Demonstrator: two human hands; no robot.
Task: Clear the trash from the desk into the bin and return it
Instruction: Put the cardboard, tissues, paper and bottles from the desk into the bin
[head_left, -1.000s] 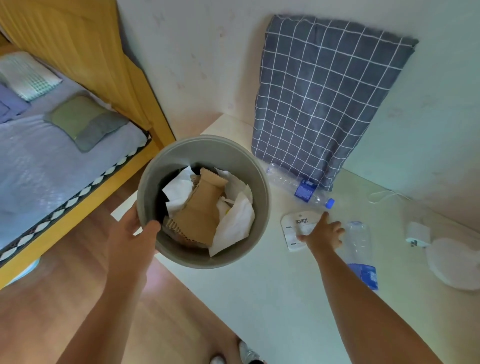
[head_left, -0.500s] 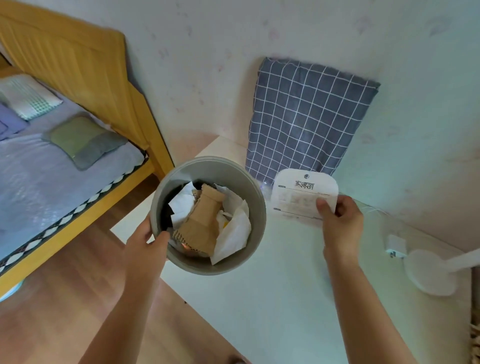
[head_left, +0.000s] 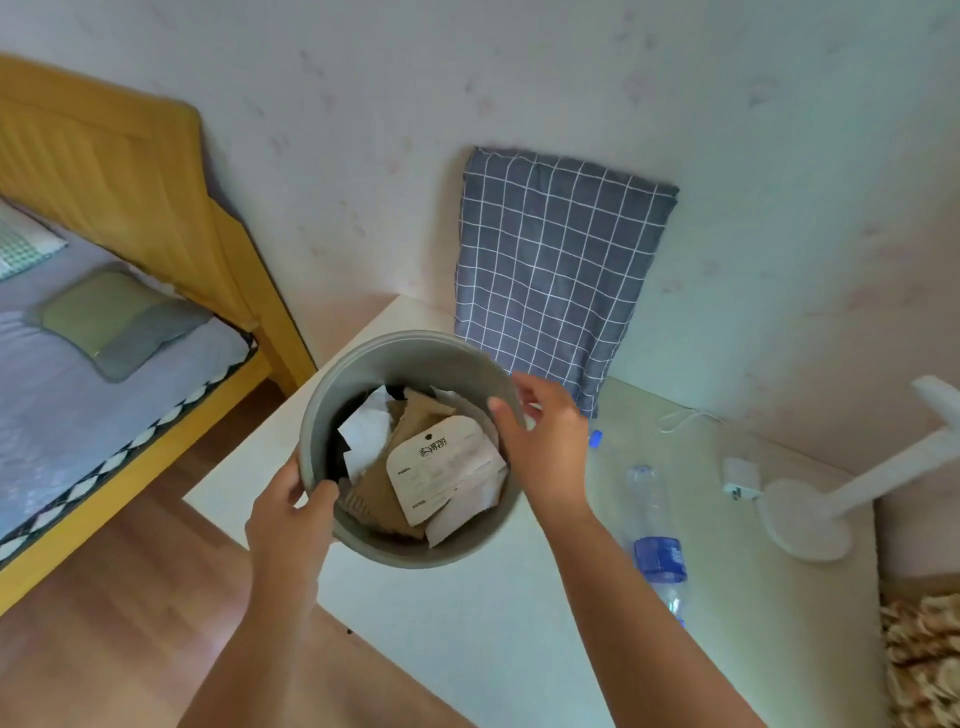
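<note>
— Hands at the bin: what has changed in the last half second?

— White printed packet (head_left: 444, 475), which the right hand (head_left: 550, 447) was holding up in front of the checked pillow (head_left: 558, 270), now lies inside the grey bin (head_left: 363, 364), face up on top of the brown cardboard (head_left: 415, 415) and white paper scraps (head_left: 366, 434).

— And the right hand itself?

— Empty now, fingers spread loosely over the bin's right rim, gripping nothing.

— The left?

— As before: left hand (head_left: 288, 519) clamped on the near-left rim, thumb hooked inside, holding the bin at the corner of the white desk (head_left: 467, 649).

— What remains on the desk?

— Clear plastic bottle (head_left: 657, 540) with a blue label lies just right of the right forearm; a blue bottle cap (head_left: 596, 437) peeks out beyond the wrist. White lamp base (head_left: 805, 519) and a charger (head_left: 740, 475) sit farther right.
</note>
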